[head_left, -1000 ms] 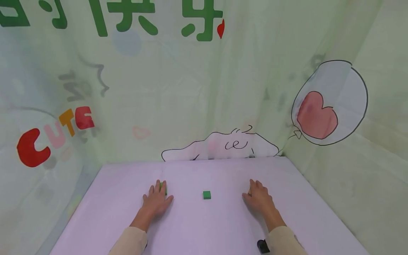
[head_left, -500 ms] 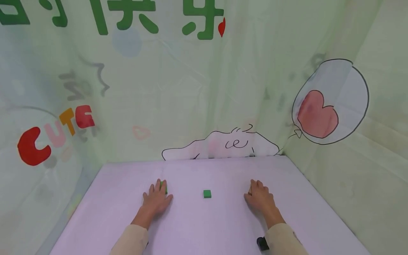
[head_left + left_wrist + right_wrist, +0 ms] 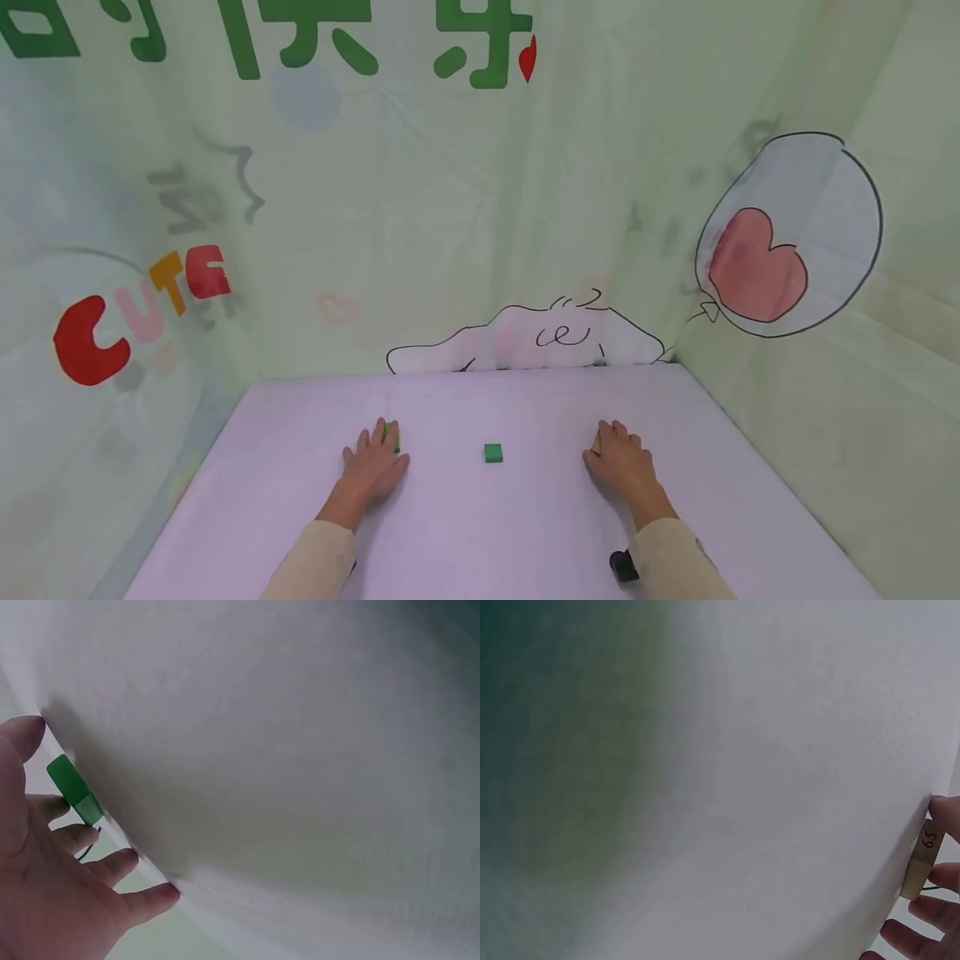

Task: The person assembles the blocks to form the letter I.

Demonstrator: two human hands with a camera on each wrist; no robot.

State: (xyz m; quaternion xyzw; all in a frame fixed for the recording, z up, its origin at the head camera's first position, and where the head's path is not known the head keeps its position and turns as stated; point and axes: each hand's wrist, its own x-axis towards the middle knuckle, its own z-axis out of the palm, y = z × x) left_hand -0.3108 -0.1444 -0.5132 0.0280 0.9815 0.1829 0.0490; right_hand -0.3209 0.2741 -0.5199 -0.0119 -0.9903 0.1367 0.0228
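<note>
My left hand [image 3: 375,462] lies over the table [image 3: 450,533] with its fingers spread and fingertips down. Partly under its index and middle fingers is a green block [image 3: 73,787]; the left wrist view shows a gap between thumb and block. At the right, the curled fingers and thumb of my right hand [image 3: 624,458] hold a small plain wooden block [image 3: 922,859] with a handwritten number on one face. That hand hides most of the block from above. Between the hands, touched by neither, sits another green block [image 3: 492,453].
A black object [image 3: 623,567] shows beside the right sleeve. The pale table ends at a printed cloth backdrop [image 3: 420,208], with more cloth at both sides.
The whole head view shifts slightly to the right and up. Both hands and the blocks keep about the same places relative to one another.
</note>
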